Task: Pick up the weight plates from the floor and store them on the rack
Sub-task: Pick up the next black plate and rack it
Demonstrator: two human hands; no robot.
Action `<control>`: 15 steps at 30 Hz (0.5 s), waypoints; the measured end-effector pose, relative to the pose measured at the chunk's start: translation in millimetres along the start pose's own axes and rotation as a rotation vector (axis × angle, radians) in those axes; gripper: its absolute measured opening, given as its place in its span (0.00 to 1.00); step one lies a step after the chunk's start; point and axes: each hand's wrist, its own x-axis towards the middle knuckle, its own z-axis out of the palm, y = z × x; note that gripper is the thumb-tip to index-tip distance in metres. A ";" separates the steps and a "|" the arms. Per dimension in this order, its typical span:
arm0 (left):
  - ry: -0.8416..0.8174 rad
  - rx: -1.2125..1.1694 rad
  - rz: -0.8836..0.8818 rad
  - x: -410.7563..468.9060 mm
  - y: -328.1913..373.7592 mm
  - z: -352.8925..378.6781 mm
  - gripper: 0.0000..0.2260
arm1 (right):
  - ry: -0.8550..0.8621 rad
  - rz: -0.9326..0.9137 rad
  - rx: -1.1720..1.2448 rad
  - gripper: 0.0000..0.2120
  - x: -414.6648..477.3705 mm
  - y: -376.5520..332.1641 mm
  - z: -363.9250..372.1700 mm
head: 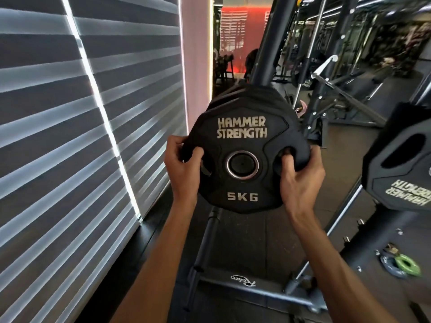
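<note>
Head: dark, maybe rubber floor (pixel 245 241); blinds (pixel 70 136) left; rack base (pixel 268 291).

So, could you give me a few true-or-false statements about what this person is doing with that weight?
1. Both the left hand and the right hand grip the weight plate. True.
2. The weight plate is marked 10 KG. False: it reads 5 KG.
3. A green ring lies low down at the right. True.
4. The weight plate lies flat on the floor. False: it is held upright, well above the floor.
5. The window blinds are on the right. False: they fill the left side.
</note>
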 end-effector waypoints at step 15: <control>-0.116 -0.101 -0.029 20.4 -24.9 9.0 0.15 | -0.057 0.041 -0.176 0.10 10.8 1.8 10.8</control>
